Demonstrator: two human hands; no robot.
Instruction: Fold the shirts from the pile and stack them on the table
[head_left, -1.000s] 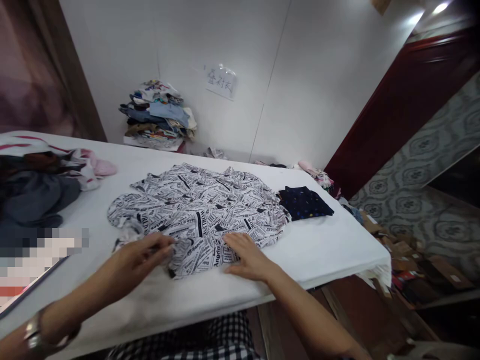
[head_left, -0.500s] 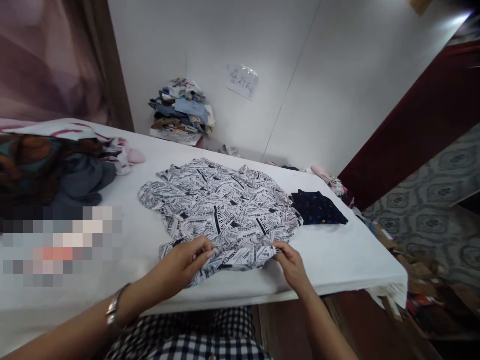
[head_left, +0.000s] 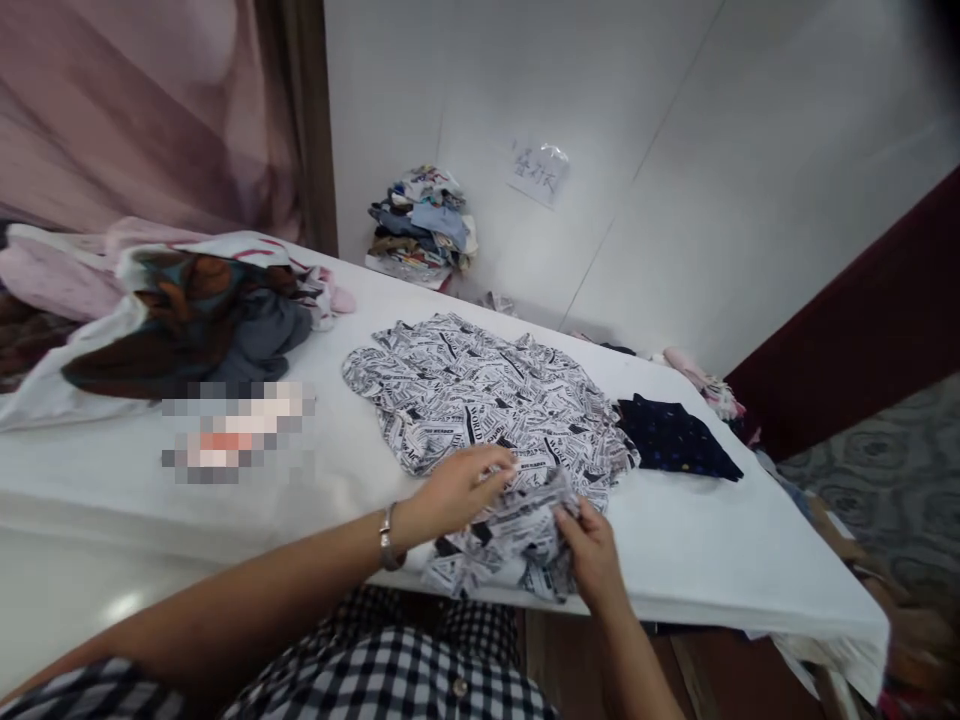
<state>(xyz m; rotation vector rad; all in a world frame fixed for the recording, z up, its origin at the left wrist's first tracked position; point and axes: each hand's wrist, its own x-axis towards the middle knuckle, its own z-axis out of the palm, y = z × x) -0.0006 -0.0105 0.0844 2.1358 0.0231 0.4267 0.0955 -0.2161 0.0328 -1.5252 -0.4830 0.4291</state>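
A white garment (head_left: 495,400) with black newspaper print lies spread on the white table, its near part gathered and hanging over the front edge. My right hand (head_left: 592,550) is closed on a bunched fold of this near part. Over the garment, left of that fold, is my left hand (head_left: 457,490), its thumb and fingers slightly apart with no cloth visible between them. A silvery bracelet (head_left: 388,538) circles my left wrist. Just right of the print garment sits a folded dark navy garment (head_left: 679,438) with small coloured spots.
On the table's left are heaped clothes (head_left: 195,320) in brown, grey and pink. A blurred-out patch (head_left: 240,430) covers something in front of them. A tall stack of folded clothes (head_left: 424,225) stands against the wall at the back. The white table (head_left: 720,550) ends at the right.
The garment's near edge has been lifted and bunched by my right hand. My left hand's pinch has loosened. The view has turned left, showing more of the clothes heap.
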